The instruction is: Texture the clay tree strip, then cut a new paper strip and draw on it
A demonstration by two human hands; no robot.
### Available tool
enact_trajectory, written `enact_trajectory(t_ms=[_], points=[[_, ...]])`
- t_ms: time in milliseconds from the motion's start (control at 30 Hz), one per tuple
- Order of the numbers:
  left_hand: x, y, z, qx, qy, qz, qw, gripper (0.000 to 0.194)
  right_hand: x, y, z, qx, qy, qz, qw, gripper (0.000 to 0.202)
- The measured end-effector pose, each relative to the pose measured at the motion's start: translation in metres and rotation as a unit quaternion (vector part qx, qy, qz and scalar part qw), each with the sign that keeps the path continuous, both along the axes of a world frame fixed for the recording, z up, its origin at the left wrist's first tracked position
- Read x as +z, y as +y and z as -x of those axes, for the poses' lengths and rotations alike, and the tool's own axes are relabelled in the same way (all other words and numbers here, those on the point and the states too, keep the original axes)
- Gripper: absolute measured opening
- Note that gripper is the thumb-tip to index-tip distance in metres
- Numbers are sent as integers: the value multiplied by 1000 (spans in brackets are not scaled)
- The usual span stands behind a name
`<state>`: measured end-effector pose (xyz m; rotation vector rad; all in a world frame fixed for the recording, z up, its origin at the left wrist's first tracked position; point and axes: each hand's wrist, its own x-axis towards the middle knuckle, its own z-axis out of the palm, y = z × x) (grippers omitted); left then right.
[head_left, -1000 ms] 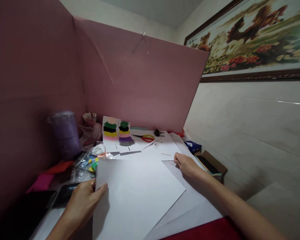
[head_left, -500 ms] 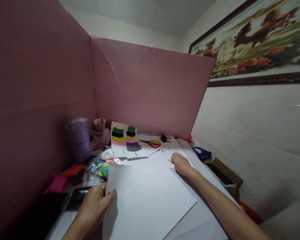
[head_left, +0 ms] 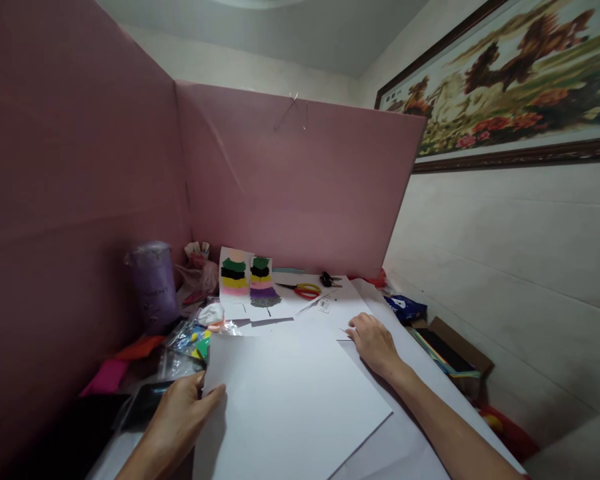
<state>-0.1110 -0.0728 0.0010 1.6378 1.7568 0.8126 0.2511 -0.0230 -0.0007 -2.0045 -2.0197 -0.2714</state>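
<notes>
- Left hand is pinching the white sheet, which is extending rightward from that grip.
- Right hand is lying beside its far-right edge; cannot tell whether pinching.

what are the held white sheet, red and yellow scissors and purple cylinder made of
Held white sheet: probably paper or thin card, matte, as it looks flat, crisp-edged and glare-free.
Red and yellow scissors: likely plastic handles, given bright colour, finish unclear; slim, dark blades suggest metal.
Purple cylinder: shiny, crinkled top suggests plastic film; body unclear.
</notes>
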Motion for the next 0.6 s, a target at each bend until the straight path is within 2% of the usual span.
enact_trajectory(t_ms=[133,267,400,500,600], points=[[-1,1,3,-16,13,0,1000,34,13,-9,11,8,36,-16,999,21],[3,-1,0,-19,14,-1,1000,35,19,-17,26,-22,69,57,996,26],[5,-1,-3,-27,35,-9,999,37,14,-21,34,-23,93,99,990,22],[8,-1,-2,-7,85,-35,996,41,11,-21,36,-33,121,118,985,25],[16,-5,-1,45,110,-36,992,46,10,-20,35,-36,174,125,976,25]])
